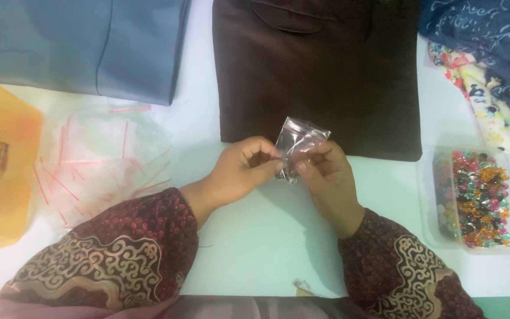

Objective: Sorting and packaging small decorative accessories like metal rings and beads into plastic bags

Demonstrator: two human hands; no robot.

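Currently left hand (244, 168) and right hand (324, 171) are both pinching a small clear zip bag (300, 145), holding it above the white table (255, 236), just in front of brown folded cloth (320, 77). Clear tub of coloured beads (478, 198) is sitting right; pile of empty zip bags (98, 159) left.

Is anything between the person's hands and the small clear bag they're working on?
Nothing visible. Both the left hand and right hand already pinch the small clear zip bag directly, raised over the white table, in front of the brown folded cloth.
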